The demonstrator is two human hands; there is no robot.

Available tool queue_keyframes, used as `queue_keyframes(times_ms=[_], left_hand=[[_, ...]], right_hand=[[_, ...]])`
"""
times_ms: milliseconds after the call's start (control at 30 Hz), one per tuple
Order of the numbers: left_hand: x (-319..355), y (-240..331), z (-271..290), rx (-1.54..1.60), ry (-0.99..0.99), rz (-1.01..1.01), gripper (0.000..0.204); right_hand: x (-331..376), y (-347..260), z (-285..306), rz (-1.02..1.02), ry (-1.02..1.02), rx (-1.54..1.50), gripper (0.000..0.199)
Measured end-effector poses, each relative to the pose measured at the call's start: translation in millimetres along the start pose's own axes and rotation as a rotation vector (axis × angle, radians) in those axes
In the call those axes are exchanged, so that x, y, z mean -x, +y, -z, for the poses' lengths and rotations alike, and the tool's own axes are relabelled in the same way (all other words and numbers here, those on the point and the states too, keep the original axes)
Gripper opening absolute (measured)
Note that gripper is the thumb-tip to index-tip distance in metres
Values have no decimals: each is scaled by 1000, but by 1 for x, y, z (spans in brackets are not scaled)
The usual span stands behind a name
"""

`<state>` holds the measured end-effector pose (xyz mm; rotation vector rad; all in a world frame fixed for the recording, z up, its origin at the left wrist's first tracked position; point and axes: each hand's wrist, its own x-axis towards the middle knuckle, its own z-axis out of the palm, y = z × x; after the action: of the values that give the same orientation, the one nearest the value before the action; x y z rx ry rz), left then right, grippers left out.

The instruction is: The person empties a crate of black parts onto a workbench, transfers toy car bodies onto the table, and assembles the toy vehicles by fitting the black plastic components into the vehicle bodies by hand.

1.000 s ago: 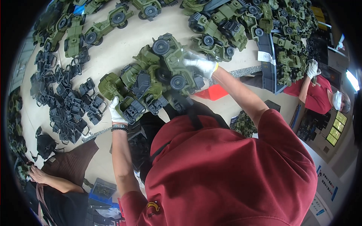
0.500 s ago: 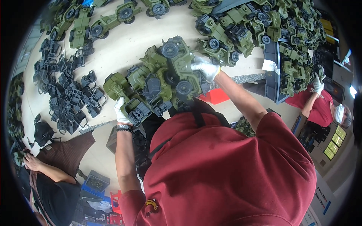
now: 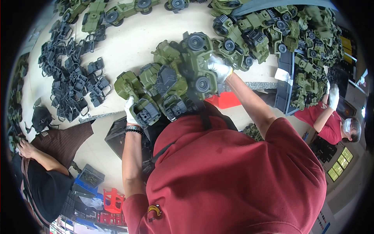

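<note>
My left hand [image 3: 131,111], in a white glove, is closed around the near end of an olive-green toy jeep [image 3: 127,85] at the left of a cluster. My right hand [image 3: 219,69], also gloved, grips the side of another toy jeep [image 3: 199,64] that is tipped so its dark wheels face me. Between the two hands more green jeep bodies [image 3: 166,80] with dark grey seat parts are bunched together by the table's near edge. My left fingers are partly hidden by the jeep, and some contacts inside the cluster cannot be made out.
Dark grey plastic frames [image 3: 74,84] lie heaped on the white table [image 3: 120,46] at left. Toy jeeps [image 3: 243,33] line the far side and fill a grey crate [image 3: 285,80] at right. A red bin [image 3: 224,100] sits below the edge. Co-workers [image 3: 46,171] stand at both sides.
The view has shifted, so the table and its heaps sit higher. Both hands keep hold of the jeeps, which appear slightly farther right. The co-worker at right has moved their hands.
</note>
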<state>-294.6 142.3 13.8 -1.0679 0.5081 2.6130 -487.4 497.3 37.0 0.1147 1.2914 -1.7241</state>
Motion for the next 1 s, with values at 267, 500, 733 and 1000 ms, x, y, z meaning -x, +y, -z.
queue_keyframes(times_ms=[267,500,733,1000], left_hand=[[8,7,-23,-41,76,-49,37],[15,3,-25,8,44,-54,42],[8,8,-9,11,62,-27,40],[11,9,-6,26,68,22,39]], right_hand=[[-8,-13,-11,106,23,14,46],[-13,-16,-14,-14,86,122,41],[-10,-20,-13,-59,4,91,47],[-15,-13,-6,-138,-23,92,52]])
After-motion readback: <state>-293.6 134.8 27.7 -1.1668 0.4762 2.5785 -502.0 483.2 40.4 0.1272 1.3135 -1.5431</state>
